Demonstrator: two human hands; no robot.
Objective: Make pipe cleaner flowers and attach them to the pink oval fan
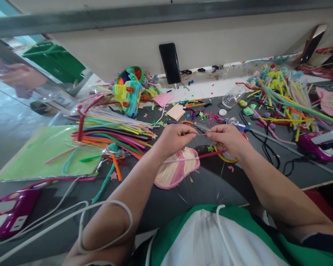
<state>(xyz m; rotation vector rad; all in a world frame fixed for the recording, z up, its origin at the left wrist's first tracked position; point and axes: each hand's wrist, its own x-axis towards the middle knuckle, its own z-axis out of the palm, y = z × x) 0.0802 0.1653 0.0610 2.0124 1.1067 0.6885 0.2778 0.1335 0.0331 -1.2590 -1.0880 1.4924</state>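
Over the middle of the dark table, my left hand (173,139) and my right hand (229,139) face each other, both closed in a pinch. A short, thin pale strand (201,134) runs between their fingertips; whether it is thread or wire I cannot tell. Below them lies a rounded pink-and-cream striped fuzzy piece (177,171), partly covered by my left forearm. A red pipe cleaner (211,154) extends from its right side toward a yellow loop (226,159) under my right hand.
Left are bundled pipe cleaners (119,129), a green sheet (44,153) and a purple corded device (19,212); another (319,146) is right. More pipe cleaners (288,96) lie far right. A phone (170,63) leans behind. A white cord (105,202) crosses my left arm. Another person's hand (22,77) blurs upper left.
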